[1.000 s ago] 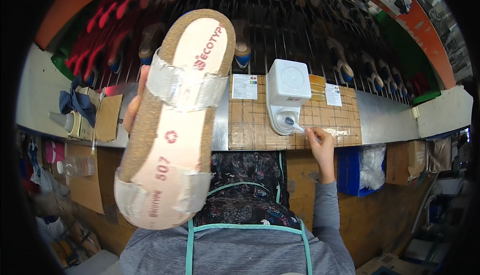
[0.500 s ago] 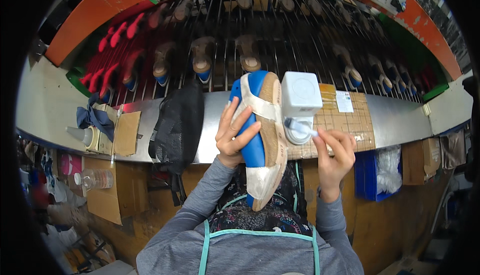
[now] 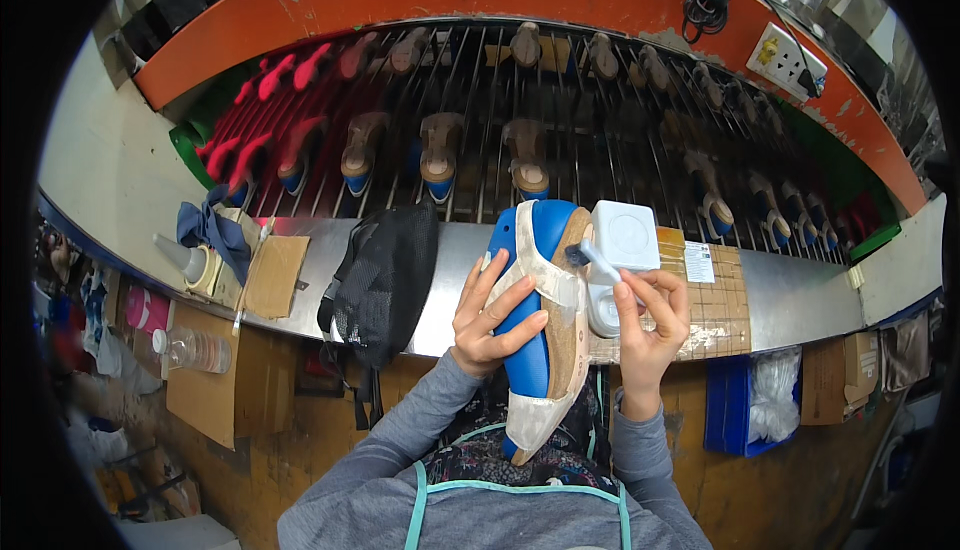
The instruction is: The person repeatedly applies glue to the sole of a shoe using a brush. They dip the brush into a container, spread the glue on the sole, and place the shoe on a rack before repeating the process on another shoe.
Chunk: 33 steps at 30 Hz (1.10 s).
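My left hand (image 3: 490, 325) is wrapped around a half-made sandal (image 3: 565, 340) on a blue shoe last (image 3: 528, 362). Whitish straps cross the last, and the tan sole faces right. Between the thumb and fingers of my right hand (image 3: 655, 335) is a brush (image 3: 602, 264) with a pale blue handle. Its dark bristles are at the sole's upper part; whether they press on it I cannot tell. Right behind the sandal stands a white square bottle (image 3: 628, 235) with a round white pot (image 3: 604, 314) in front, partly hidden by the sandal and my right hand.
Beyond the metal ledge (image 3: 790, 295), a roller rack (image 3: 400, 205) carries several sandals on lasts, lit red at left. A black mesh bag (image 3: 385, 280) lies left of my left hand. Cardboard (image 3: 725, 315) lies under the pot. A blue bin (image 3: 730, 405) is at lower right.
The brush has moved from over the round pot up and left to the sandal's sole. My left hand still grips the sandal. The whole scene sits lower in the picture.
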### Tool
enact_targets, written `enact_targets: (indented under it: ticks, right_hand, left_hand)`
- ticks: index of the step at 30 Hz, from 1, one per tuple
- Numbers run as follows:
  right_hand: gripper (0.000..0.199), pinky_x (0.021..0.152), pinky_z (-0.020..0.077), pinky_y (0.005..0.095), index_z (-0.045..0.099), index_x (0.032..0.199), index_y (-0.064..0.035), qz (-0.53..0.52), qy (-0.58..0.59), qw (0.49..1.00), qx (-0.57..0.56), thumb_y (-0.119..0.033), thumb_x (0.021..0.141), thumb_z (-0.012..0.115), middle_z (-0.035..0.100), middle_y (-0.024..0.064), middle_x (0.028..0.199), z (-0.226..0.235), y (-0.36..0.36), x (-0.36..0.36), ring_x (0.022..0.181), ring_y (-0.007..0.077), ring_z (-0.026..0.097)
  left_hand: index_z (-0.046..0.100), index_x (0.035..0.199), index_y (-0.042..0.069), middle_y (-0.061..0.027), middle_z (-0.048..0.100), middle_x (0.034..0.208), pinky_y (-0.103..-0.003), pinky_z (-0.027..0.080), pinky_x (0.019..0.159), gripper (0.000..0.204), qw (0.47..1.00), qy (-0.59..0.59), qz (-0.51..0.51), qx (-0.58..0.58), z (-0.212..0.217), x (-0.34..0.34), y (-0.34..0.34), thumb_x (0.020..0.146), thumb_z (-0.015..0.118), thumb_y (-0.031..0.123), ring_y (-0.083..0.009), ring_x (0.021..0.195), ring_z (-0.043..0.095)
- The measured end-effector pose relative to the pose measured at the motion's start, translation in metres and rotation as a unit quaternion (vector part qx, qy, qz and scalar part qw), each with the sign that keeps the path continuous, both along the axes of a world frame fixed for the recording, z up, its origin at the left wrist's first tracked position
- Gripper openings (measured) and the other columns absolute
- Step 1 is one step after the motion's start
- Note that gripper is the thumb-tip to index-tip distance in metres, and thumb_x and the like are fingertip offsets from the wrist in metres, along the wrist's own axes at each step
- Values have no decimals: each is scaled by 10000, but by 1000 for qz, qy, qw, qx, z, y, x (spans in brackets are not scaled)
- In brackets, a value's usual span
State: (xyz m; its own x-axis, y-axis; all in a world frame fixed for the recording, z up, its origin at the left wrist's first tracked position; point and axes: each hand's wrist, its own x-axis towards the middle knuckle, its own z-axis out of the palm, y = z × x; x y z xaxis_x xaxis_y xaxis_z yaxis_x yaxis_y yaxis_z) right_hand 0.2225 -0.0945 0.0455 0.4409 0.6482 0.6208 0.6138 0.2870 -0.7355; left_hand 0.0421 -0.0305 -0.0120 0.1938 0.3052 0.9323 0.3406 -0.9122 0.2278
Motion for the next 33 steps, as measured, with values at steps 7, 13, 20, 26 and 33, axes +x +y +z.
enact_targets:
  ticks: [7,13,20,26,33]
  right_hand:
    - [198,770,314,289,760,933,-113,-33,-121,991,42,-128,737,789,615,5,917,9,7,12,719,117,506]
    - [192,749,296,305,760,905,-133,19,-173,985,10,-130,717,794,626,-5,869,17,-4,20,742,130,517]
    - [187,734,282,312,762,882,-141,55,-230,972,2,-140,699,800,628,-9,830,30,-10,27,715,125,509]
    - [184,714,284,300,763,881,-134,125,-229,965,-28,-170,703,795,627,-13,796,45,-10,38,668,117,494]
    - [153,693,309,285,764,873,-107,70,-171,982,28,-148,727,788,619,0,812,42,3,40,658,103,479]
  left_hand:
    - [624,1098,290,-45,609,1271,-601,432,984,433,1000,-8,-5,6,4,-1,1,700,780,221,-435,1179,549]
    - [630,1102,298,-46,609,1272,-604,435,975,422,1000,5,-3,7,7,-4,2,709,769,230,-438,1174,552]
    - [638,1104,293,-52,613,1269,-602,432,978,432,1000,8,-10,8,17,-4,6,699,776,233,-443,1180,547]
    - [647,1092,281,-56,617,1265,-596,426,988,420,999,7,-18,31,23,-4,14,700,775,205,-440,1186,544]
    - [647,1071,243,-92,619,1253,-593,428,990,380,998,-22,-39,41,33,-1,18,715,762,175,-443,1184,544]
